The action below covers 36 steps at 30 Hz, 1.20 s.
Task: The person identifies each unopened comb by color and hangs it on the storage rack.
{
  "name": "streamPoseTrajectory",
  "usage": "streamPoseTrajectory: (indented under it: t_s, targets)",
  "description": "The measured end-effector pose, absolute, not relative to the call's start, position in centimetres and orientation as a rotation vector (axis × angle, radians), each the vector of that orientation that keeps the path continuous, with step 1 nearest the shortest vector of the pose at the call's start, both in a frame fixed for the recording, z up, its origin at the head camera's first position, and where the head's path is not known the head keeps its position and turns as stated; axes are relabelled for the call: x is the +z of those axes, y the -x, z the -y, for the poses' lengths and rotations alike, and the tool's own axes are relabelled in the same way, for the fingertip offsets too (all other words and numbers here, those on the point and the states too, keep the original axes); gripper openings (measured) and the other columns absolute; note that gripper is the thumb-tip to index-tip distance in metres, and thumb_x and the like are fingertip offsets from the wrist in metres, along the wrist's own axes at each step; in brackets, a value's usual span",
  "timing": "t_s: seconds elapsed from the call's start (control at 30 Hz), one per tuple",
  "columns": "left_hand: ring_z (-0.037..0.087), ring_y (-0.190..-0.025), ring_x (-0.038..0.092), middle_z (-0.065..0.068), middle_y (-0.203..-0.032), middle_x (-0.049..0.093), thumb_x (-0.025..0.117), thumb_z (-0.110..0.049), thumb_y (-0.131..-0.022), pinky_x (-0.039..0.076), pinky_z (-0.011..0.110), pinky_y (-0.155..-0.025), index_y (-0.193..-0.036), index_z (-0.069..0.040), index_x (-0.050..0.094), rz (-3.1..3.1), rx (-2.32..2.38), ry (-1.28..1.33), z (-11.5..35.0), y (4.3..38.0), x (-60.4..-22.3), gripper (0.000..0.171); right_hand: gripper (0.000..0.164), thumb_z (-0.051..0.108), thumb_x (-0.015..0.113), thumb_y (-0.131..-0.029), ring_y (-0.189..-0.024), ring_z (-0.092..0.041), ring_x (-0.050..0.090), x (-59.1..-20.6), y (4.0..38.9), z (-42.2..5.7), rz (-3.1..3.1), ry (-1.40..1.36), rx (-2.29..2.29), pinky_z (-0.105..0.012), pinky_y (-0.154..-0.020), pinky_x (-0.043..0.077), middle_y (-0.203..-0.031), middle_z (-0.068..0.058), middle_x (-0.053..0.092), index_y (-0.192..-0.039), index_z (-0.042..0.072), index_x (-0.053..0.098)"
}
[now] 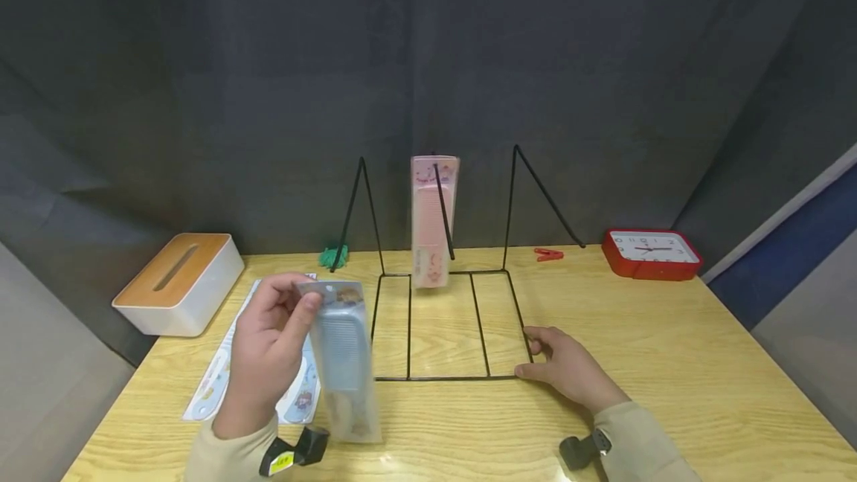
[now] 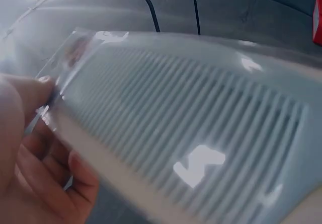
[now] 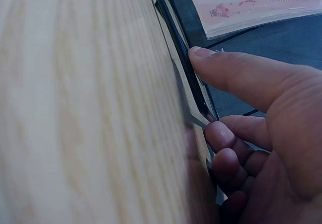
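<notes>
My left hand [image 1: 271, 348] pinches the top edge of a clear packet holding a blue comb [image 1: 344, 352], which hangs down over the table. In the left wrist view the comb's teeth [image 2: 186, 118] fill most of the picture. A black wire display rack [image 1: 410, 326] stands in the middle with three slanted prongs. From its middle prong hangs a packaged pink comb [image 1: 430, 236], also visible in the right wrist view. With thumb and fingers, my right hand [image 1: 569, 367] grips the rack's front right corner; the thumb [image 3: 216, 58] lies along the wire.
More blue comb packets [image 1: 304, 396] lie flat under and beside the left forearm. A white tissue box [image 1: 181, 281] with a wooden lid stands at the left. Behind the rack are a green bundle [image 1: 332, 256] and a red clip [image 1: 549, 254]; a red clock [image 1: 652, 255] is at the right.
</notes>
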<state>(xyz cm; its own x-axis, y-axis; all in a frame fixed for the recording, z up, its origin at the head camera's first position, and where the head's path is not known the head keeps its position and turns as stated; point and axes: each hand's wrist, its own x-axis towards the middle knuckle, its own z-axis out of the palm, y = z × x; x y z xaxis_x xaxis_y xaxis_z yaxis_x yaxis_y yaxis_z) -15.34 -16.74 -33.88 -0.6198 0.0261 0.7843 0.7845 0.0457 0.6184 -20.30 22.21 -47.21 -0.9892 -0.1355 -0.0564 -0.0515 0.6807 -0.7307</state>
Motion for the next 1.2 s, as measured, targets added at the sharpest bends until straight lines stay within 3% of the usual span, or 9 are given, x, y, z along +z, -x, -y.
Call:
streamPoseTrajectory:
  t_s: [0.13,0.37,0.97,1.2]
  targets:
    - [0.012,-0.079,0.053,0.005,-0.094,0.061,0.061,0.001,-0.098,0.044,0.020,-0.068,-0.111,0.016,0.052,1.704,-1.661,0.755,16.3,15.2,-33.4,0.021,0.083,0.035,0.087,-0.077,-0.106,-0.028,0.049,-47.2,20.3,-22.2,-2.789,0.163,-1.203,-0.052,-0.103,0.038,-0.101,-0.004,0.055,-0.140,-0.006,0.052]
    - [0.012,-0.078,0.053,0.001,-0.093,0.061,0.059,0.008,-0.096,0.045,0.019,-0.068,-0.111,0.016,0.053,1.712,-1.696,0.641,15.4,15.2,-33.1,0.018,0.084,0.037,0.087,-0.077,-0.106,-0.028,0.049,-47.4,20.3,-22.3,-2.792,0.167,-1.190,-0.052,-0.103,0.038,-0.101,-0.004,0.055,-0.140,-0.005,0.052]
    - [0.012,-0.080,0.056,0.003,-0.094,0.062,0.060,0.003,-0.098,0.048,0.019,-0.070,-0.112,0.014,0.056,1.719,-1.750,0.476,15.0,15.1,-33.0,0.018,0.084,0.037,0.087,-0.078,-0.109,-0.029,0.049,-47.3,20.4,-22.3,-2.784,0.151,-1.190,-0.057,-0.108,0.036,-0.102,-0.004,0.055,-0.141,-0.004,0.051]
    - [0.015,-0.084,0.056,0.006,-0.097,0.062,0.061,0.000,-0.098,0.047,0.020,-0.073,-0.114,0.008,0.058,1.816,-1.713,0.403,15.3,15.4,-33.1,0.017,0.084,0.037,0.087,-0.077,-0.108,-0.029,0.049,-47.2,20.3,-22.2,-2.784,0.148,-1.188,-0.058,-0.107,0.036,-0.102,-0.004,0.055,-0.141,-0.004,0.052]
